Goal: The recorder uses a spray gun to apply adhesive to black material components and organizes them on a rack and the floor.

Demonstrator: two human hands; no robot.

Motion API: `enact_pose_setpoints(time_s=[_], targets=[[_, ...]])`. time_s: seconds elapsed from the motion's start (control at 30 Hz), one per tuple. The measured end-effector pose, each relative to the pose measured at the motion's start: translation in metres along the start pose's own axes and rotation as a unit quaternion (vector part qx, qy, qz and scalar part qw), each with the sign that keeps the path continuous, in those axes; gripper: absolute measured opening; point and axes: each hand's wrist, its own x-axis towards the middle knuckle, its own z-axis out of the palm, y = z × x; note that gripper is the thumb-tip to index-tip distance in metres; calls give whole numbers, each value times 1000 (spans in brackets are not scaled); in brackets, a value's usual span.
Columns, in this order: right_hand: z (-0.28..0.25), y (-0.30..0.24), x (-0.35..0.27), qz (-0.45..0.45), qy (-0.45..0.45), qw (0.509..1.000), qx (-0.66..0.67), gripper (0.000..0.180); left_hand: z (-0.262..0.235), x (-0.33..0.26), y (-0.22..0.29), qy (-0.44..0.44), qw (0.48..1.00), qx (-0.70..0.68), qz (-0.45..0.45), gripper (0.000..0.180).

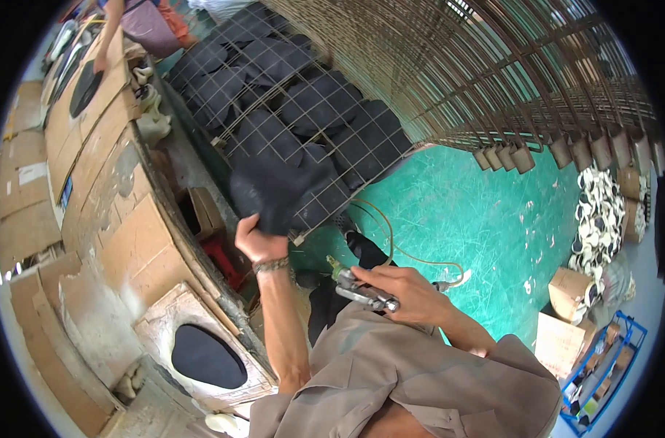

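Note:
My left hand (257,237) is raised and grips the lower edge of a dark oval fabric piece (274,188), held at the near end of a wire mesh rack (325,157). Several similar dark pieces (325,102) lie on that rack. My right hand (405,288) is closed around a metal spray gun (358,287) close to my chest, its nozzle pointing up and left. A thin hose (391,241) loops from the gun over the green floor. A bracelet sits on my left wrist.
A cardboard-covered workbench (121,219) runs along the left, with a dark oval piece (207,358) on it near me. Another person (139,22) works at its far end. Curved wire racks (493,66) arch overhead. Cardboard boxes (566,292) and a blue crate (602,365) stand right.

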Motion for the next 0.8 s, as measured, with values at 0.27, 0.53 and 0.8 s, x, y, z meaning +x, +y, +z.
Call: enact_pose_setpoints(time_s=[0.27, 0.53, 0.8], targets=[[-40, 32, -27, 127, 98, 987, -24, 80, -38, 132, -155, -104, 986, -8, -131, 46], [-1, 7, -22, 79, 62, 995, -21, 77, -243, 122, -160, -49, 646, 762, -3, 66], [70, -103, 3, -146, -224, 964, 2, 84, -404, -94, -38, 202, 771, 598, -88, 53]])
